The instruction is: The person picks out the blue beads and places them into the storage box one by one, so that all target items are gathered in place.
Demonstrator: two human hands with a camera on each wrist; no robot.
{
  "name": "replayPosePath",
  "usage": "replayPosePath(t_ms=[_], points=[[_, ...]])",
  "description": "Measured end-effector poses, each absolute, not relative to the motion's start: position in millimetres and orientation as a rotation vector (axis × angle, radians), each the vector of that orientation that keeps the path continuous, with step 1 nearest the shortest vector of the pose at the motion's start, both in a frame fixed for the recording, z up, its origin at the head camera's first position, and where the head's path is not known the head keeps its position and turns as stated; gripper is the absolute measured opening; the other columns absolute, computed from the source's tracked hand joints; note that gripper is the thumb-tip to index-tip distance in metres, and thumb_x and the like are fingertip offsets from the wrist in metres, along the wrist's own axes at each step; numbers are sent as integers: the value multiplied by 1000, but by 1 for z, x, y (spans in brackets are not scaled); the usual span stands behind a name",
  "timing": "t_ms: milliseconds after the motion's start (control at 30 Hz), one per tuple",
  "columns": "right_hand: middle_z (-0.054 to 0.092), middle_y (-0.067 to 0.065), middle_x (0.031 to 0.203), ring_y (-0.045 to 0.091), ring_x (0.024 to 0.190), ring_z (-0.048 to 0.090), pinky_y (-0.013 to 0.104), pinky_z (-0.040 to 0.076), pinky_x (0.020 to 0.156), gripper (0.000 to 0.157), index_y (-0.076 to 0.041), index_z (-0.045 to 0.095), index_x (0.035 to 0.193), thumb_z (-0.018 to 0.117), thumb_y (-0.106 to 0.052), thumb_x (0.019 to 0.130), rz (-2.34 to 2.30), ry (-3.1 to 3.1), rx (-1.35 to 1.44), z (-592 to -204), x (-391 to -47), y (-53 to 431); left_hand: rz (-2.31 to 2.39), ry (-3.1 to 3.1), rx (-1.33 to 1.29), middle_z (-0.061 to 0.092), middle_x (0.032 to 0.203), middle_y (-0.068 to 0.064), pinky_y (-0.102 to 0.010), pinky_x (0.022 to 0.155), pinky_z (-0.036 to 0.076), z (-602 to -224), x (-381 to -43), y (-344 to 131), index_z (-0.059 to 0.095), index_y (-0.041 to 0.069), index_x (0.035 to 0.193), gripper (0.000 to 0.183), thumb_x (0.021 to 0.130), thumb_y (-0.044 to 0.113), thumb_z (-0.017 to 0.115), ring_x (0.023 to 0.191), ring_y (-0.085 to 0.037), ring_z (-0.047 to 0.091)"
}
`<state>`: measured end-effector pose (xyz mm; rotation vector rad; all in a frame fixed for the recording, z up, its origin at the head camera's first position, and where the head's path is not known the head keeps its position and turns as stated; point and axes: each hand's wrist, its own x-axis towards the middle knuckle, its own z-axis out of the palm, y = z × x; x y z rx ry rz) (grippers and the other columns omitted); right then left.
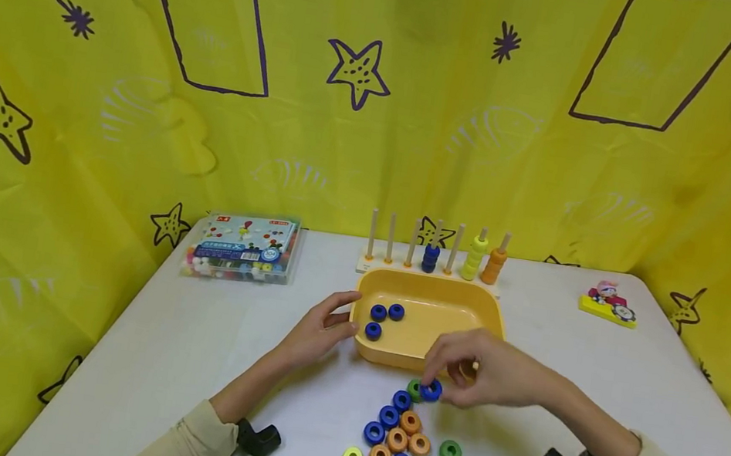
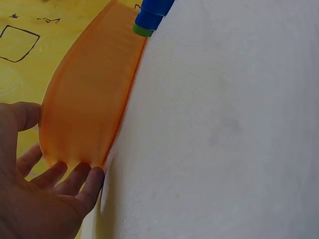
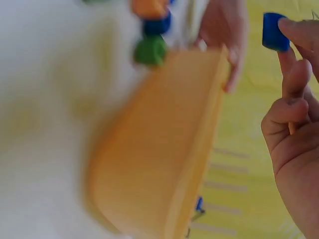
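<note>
My left hand [image 1: 320, 331] holds the left end of a yellow plastic tray [image 1: 424, 362], its fingertips against the outer wall in the left wrist view. Three blue rings, one of them a blue ring [image 1: 373, 331], lie inside the tray at its left. Between thumb and fingertips my right hand [image 1: 493, 370] pinches another blue ring [image 3: 274, 32], just in front of the tray's near wall. In the head view that ring overlaps a green ring [image 1: 414, 389] at the top of a group of loose rings on the table.
Blue, orange, green and yellow rings spread toward me, with a green ring [image 1: 450, 453] apart at right. Behind the tray stands a wooden peg rack [image 1: 369, 263] with blue, yellow and orange stacks. A clear box [image 1: 239, 249] lies back left, a small toy [image 1: 609, 303] back right.
</note>
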<state>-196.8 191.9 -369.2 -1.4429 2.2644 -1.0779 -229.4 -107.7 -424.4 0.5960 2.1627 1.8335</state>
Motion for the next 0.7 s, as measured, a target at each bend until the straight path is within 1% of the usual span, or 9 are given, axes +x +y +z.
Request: replayPosePath(t_ms=[67,133,300,500,700], points=[[61,-9,98,8,63,51,23,45,50,20,-26,68,101,72,-20,82,-1093,2340,-1396,-362,-216,194,1829,2165,590,32,146,-13,-40,95,41,-424,-229,-108,36,2,140,51,93,8,56,125,-34,40],[61,-6,92,10,62,50,24,43,49,19,-26,68,100,73,-23,82,-1099,2412,-1319,-360,-236,196,1828,2169,584,33,146,-12,-40,95,41,-424,-229,-108,36,2,140,52,92,8,56,125,-33,41],[57,2,75,16,62,48,25,40,52,20,-22,69,99,74,-23,80,-1126,2514,-1110,-374,-280,196,1826,2167,583,33,146,-12,-41,95,41,-425,-229,-107,36,2,140,51,92,7,56,125,-33,41],[59,9,76,19,64,49,24,38,53,21,-19,72,98,76,-21,78,-1128,2545,-935,-403,-311,193,1824,2172,580,33,146,-11,-40,94,41,-425,-228,-107,37,4,139,51,92,7,56,125,-33,41],[61,8,76,16,60,51,22,40,52,20,-17,72,97,76,-17,77,-1106,2537,-956,-418,-326,188,1826,2167,581,32,146,-11,-40,94,41,-424,-229,-108,37,3,140,52,92,9,56,125,-33,42]])
